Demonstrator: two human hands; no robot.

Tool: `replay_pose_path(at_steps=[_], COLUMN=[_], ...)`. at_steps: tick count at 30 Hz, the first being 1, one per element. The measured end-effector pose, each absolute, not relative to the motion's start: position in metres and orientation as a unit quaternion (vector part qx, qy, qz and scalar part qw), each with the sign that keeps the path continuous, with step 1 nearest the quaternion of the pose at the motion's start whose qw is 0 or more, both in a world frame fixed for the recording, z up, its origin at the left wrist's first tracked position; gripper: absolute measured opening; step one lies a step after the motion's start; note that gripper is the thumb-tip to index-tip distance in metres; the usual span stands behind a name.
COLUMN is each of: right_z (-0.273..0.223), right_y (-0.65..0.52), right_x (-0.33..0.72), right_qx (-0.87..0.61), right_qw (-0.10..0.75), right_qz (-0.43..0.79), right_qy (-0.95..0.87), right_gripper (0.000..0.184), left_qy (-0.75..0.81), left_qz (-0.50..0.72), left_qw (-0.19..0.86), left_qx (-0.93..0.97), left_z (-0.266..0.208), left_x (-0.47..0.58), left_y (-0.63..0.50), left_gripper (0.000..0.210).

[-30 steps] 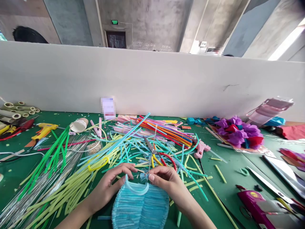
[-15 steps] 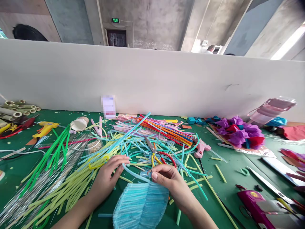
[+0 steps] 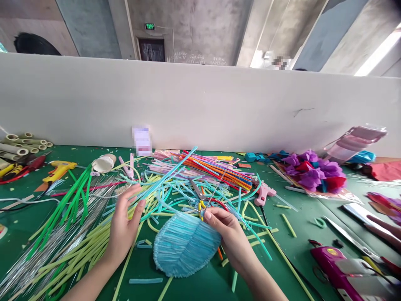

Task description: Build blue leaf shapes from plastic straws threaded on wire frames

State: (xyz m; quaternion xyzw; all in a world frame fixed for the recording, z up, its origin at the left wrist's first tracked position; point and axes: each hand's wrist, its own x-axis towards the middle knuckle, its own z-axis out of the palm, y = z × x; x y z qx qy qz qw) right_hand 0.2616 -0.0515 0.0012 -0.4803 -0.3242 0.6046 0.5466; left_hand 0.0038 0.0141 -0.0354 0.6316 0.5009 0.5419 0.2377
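Note:
A light blue leaf shape (image 3: 186,246) made of rows of fuzzy pipe cleaner hangs tilted over the table. My right hand (image 3: 230,232) pinches it at its upper right end, where a thin wire (image 3: 219,186) sticks up. My left hand (image 3: 123,225) is raised to the left of the leaf, thumb and fingers apart, with nothing visible in it. Below and behind that hand lie yellow-green pipe cleaners (image 3: 90,246). Light blue pipe cleaners (image 3: 175,173) lie beyond the leaf. Scissors with red handles (image 3: 198,190) and yellow-handled pliers (image 3: 201,205) are just behind my right hand.
A yellow glue gun (image 3: 61,170) and green pipe cleaners (image 3: 77,194) lie left. To the right are a pink glue gun (image 3: 265,193), purple and red paper flowers (image 3: 315,173), large scissors (image 3: 351,238) and a magenta device (image 3: 332,267). A white partition (image 3: 200,108) borders the back. Another person's hand (image 3: 384,230) shows far right.
My left hand has come off the light blue strip at the leaf's top and moved left, its fingers opening. The leaf has swung up and turned in my right hand.

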Motion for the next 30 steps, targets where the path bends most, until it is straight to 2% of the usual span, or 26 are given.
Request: replay_pose_path(at_steps=[2,3,4,6,8,11,14,18,23,26,30], right_z=[0.0,-0.001,-0.002,-0.004,-0.004,-0.001,0.011,0.039,0.072,0.074,0.06], right_y=[-0.051,-0.051,-0.051,-0.05,-0.049,-0.043,-0.032,-0.013,0.008,0.02,0.032], right_x=[0.262,0.262,0.262,0.261,0.257,0.249,0.244,0.249,0.253,0.244,0.232], right_qx=[-0.478,-0.478,-0.479,-0.479,-0.475,-0.47,-0.475,-0.467,-0.436,-0.403,-0.407], right_qw=[0.547,0.548,0.547,0.539,0.526,0.514,0.512,0.541,0.567,0.578,0.598], right_qz=[0.609,0.61,0.61,0.613,0.617,0.615,0.595,0.571,0.548,0.548,0.517], right_qy=[-0.318,-0.316,-0.316,-0.325,-0.341,-0.37,-0.398,-0.404,-0.433,-0.451,-0.458], right_gripper=[0.037,0.036,0.036,0.036,0.035,0.034,0.036,0.041,0.054,0.048,0.037], left_qy=[0.523,0.525,0.524,0.485,0.442,0.416,0.377,0.358,0.393,0.435,0.45], left_qz=[0.584,0.597,0.599,0.577,0.458,0.235,0.124,0.15,0.316,0.387,0.382], left_qw=[0.253,0.25,0.24,0.22,0.253,0.347,0.424,0.436,0.455,0.496,0.564], left_qx=[0.567,0.552,0.556,0.619,0.728,0.807,0.814,0.812,0.734,0.644,0.577], left_z=[-0.033,-0.029,-0.022,0.0,0.028,0.063,0.077,0.08,0.092,0.099,0.099], left_x=[0.005,0.006,0.006,0.006,0.009,0.022,0.04,0.054,0.047,0.041,0.037], left_y=[0.015,0.014,0.013,0.011,0.01,0.017,0.032,0.055,0.075,0.081,0.083], left_gripper=[0.055,0.058,0.056,0.039,0.033,0.041,0.034,0.028,0.032,0.04,0.054])
